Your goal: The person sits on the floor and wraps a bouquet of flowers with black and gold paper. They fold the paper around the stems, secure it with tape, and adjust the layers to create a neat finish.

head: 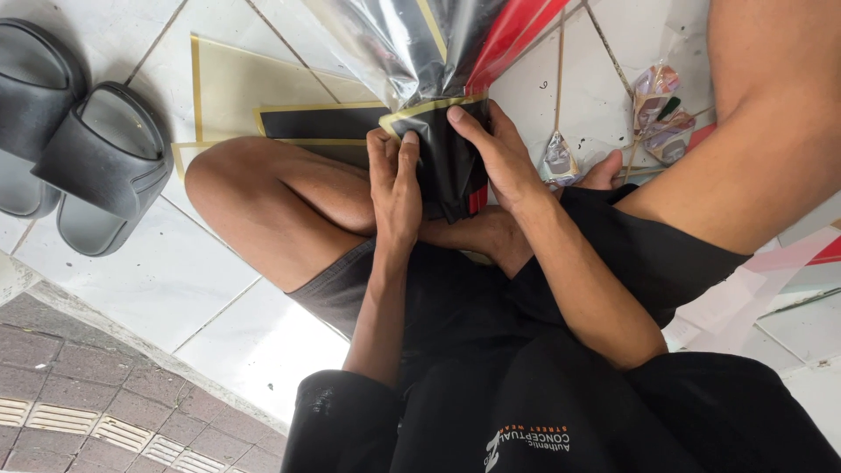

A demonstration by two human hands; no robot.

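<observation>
I sit cross-legged on a white tiled floor. Both hands grip a cone-shaped wrap [438,105] of black sheet with a gold edge, clear plastic and a red layer, at its narrow lower end. My left hand [396,188] presses the left side of the wrap with fingers closed. My right hand [495,153] clasps the right side, its thumb lying across the gold-edged fold. The wrap's bottom tip rests near my foot between my knees.
A pair of grey slide sandals [79,149] lies at the left. Black and cream sheets with gold borders [263,96] lie flat behind my knee. Thin sticks and small foil-wrapped pieces [657,109] lie at the right. A brick-paved strip [88,385] borders the tiles.
</observation>
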